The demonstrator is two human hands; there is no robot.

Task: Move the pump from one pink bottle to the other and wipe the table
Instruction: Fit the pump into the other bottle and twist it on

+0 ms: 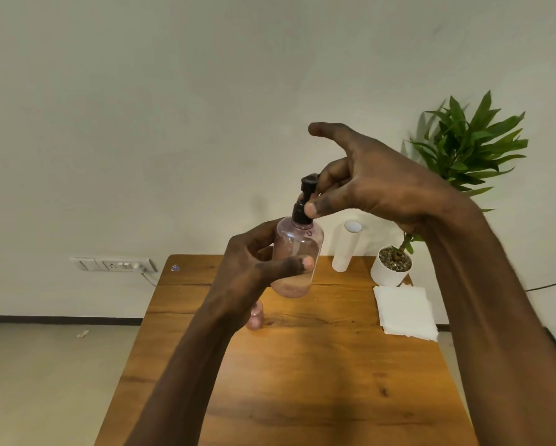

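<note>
My left hand (257, 265) grips a clear pink bottle (297, 252) and holds it up above the wooden table (302, 381), slightly tilted. A black pump (305, 201) sits on the bottle's neck. My right hand (367, 181) pinches the pump's collar between thumb and fingers, with the index finger stretched out. A second pink bottle (255, 317) stands on the table behind my left wrist, mostly hidden. A stack of white paper towels (405, 312) lies at the table's right edge.
A white paper roll (346, 246) stands upright at the back of the table beside a white pot (387, 272) with a green plant (470, 146). A wall socket (114, 264) with a cable is at the left.
</note>
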